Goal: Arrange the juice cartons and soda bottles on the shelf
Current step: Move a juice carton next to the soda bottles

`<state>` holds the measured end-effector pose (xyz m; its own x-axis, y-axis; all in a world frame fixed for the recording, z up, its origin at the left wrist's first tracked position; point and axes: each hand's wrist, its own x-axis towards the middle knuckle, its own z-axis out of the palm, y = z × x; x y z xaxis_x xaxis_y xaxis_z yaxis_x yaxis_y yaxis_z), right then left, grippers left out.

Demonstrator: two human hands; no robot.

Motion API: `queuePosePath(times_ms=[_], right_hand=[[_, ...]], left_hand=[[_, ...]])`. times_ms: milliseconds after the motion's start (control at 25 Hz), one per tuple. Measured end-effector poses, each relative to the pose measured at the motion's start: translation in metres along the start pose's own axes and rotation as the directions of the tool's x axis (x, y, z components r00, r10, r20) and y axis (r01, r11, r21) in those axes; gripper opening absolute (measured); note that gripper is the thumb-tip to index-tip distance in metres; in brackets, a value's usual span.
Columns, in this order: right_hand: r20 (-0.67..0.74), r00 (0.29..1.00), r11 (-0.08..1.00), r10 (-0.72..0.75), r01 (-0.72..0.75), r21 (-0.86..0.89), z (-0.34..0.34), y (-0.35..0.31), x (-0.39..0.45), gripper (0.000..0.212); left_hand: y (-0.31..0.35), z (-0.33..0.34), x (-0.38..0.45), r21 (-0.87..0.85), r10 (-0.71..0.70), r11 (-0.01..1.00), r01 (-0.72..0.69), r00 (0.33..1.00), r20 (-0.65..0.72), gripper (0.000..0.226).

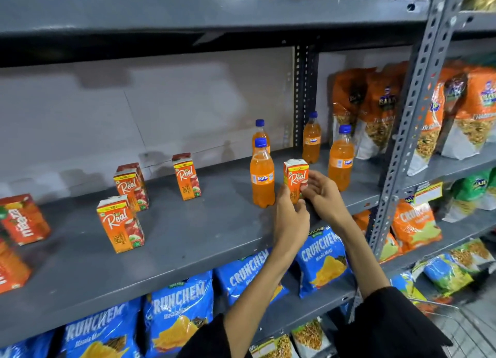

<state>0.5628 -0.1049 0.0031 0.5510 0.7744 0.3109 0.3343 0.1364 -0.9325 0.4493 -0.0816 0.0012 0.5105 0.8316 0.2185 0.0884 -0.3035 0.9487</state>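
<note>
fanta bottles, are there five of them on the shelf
No, four bottles stand on the shelf: two at the back and two in front.

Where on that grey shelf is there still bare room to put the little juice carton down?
The grey metal shelf is widest open between the front orange Real juice carton and the nearest orange Fanta bottle. The back left, behind the cartons, is bare too. It is crowded on the right, where both hands hold a carton among four bottles.

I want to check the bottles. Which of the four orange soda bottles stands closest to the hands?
The front-left Fanta bottle, beside the held juice carton and nearest the left hand. The other three stand further back or right.
</note>
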Motion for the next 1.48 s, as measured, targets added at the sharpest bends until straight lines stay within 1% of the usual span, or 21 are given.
queuePosePath(times_ms=[120, 160, 240, 320, 400, 480, 520, 600, 680, 760, 840, 920, 1000, 1080, 1160, 1240, 1320, 1360, 1400, 1480], right_hand=[[-0.017, 0.997, 0.997, -0.074, 0.074, 0.014, 0.004, -0.009, -0.021, 0.042], [-0.021, 0.995, 0.995, -0.096, 0.097, 0.031, 0.008, -0.013, -0.029, 0.041], [-0.008, 0.991, 0.987, -0.134, 0.135, 0.09, 0.02, -0.024, -0.046, 0.039], [0.034, 0.987, 0.978, -0.159, 0.153, 0.139, 0.043, -0.035, -0.058, 0.038], [0.094, 0.98, 0.968, -0.173, 0.151, 0.201, 0.065, -0.044, -0.063, 0.039], [0.181, 0.966, 0.962, -0.186, 0.142, 0.234, 0.108, -0.052, -0.061, 0.038], [0.193, 0.963, 0.964, -0.187, 0.142, 0.224, 0.114, -0.053, -0.059, 0.038], [0.255, 0.947, 0.969, -0.196, 0.146, 0.201, 0.146, -0.058, -0.054, 0.04], [0.273, 0.943, 0.978, -0.188, 0.155, 0.14, 0.164, -0.055, -0.048, 0.041], [0.28, 0.944, 0.984, -0.171, 0.149, 0.1, 0.178, -0.05, -0.043, 0.04], [0.275, 0.95, 0.988, -0.15, 0.132, 0.081, 0.18, -0.042, -0.04, 0.038], [0.28, 0.951, 0.991, -0.129, 0.118, 0.054, 0.18, -0.037, -0.037, 0.037], [0.271, 0.955, 0.993, -0.117, 0.113, 0.029, 0.18, -0.033, -0.038, 0.042], [0.244, 0.962, 0.993, -0.12, 0.121, 0.013, 0.184, -0.031, -0.043, 0.054], [0.183, 0.972, 0.989, -0.147, 0.148, 0.008, 0.187, -0.03, -0.049, 0.067], [0.108, 0.98, 0.986, -0.168, 0.166, 0.027, 0.189, -0.031, -0.056, 0.072], [0.003, 0.983, 0.983, -0.184, 0.184, 0.026, 0.191, -0.033, -0.066, 0.071], [-0.072, 0.972, 0.975, -0.221, 0.222, -0.001, 0.192, -0.034, -0.072, 0.067], [-0.145, 0.948, 0.959, -0.282, 0.28, -0.033, 0.195, -0.036, -0.08, 0.062], [-0.251, 0.864, 0.899, -0.437, 0.427, -0.096, 0.205, -0.043, -0.097, 0.048]], left_hand=[[0.002, -0.017, -0.019, -0.027, 0.088, 0.996, -0.089, 0.995, -0.036, 0.03], [0.003, -0.025, -0.026, -0.052, 0.121, 0.991, -0.125, 0.99, -0.068, 0.03], [0.002, -0.048, -0.041, -0.098, 0.145, 0.982, -0.164, 0.973, -0.178, 0.034], [-0.004, -0.079, -0.052, -0.109, 0.161, 0.974, -0.2, 0.942, -0.295, 0.031], [-0.009, -0.108, -0.061, -0.109, 0.167, 0.969, -0.222, 0.913, -0.371, 0.025], [-0.021, -0.152, -0.067, -0.093, 0.16, 0.97, -0.226, 0.875, -0.457, 0.024], [-0.023, -0.158, -0.067, -0.093, 0.146, 0.973, -0.211, 0.876, -0.46, 0.024], [-0.033, -0.185, -0.065, -0.065, 0.119, 0.982, -0.175, 0.855, -0.505, 0.025], [-0.037, -0.197, -0.057, -0.006, 0.1, 0.993, -0.121, 0.851, -0.515, 0.024], [-0.041, -0.207, -0.051, 0.046, 0.084, 0.996, -0.07, 0.868, -0.49, 0.025], [-0.044, -0.207, -0.047, 0.064, 0.052, 0.998, -0.027, 0.901, -0.43, 0.025], [-0.046, -0.207, -0.045, 0.067, 0.038, 0.998, -0.011, 0.911, -0.411, 0.027], [-0.048, -0.207, -0.047, 0.073, 0.046, 0.997, -0.018, 0.914, -0.402, 0.029], [-0.049, -0.208, -0.053, 0.074, 0.062, 0.997, -0.036, 0.916, -0.397, 0.03], [-0.047, -0.208, -0.06, 0.077, 0.066, 0.996, -0.038, 0.91, -0.408, 0.034], [-0.046, -0.211, -0.067, 0.069, 0.066, 0.997, -0.04, 0.899, -0.433, 0.036], [-0.046, -0.217, -0.079, 0.045, 0.072, 0.997, -0.057, 0.89, -0.45, 0.035], [-0.046, -0.22, -0.088, 0.03, 0.083, 0.997, -0.078, 0.882, -0.463, 0.033], [-0.049, -0.225, -0.098, 0.018, 0.098, 0.995, -0.103, 0.868, -0.486, 0.03], [-0.054, -0.242, -0.122, 0.01, 0.122, 0.99, -0.139, 0.833, -0.54, 0.025]])
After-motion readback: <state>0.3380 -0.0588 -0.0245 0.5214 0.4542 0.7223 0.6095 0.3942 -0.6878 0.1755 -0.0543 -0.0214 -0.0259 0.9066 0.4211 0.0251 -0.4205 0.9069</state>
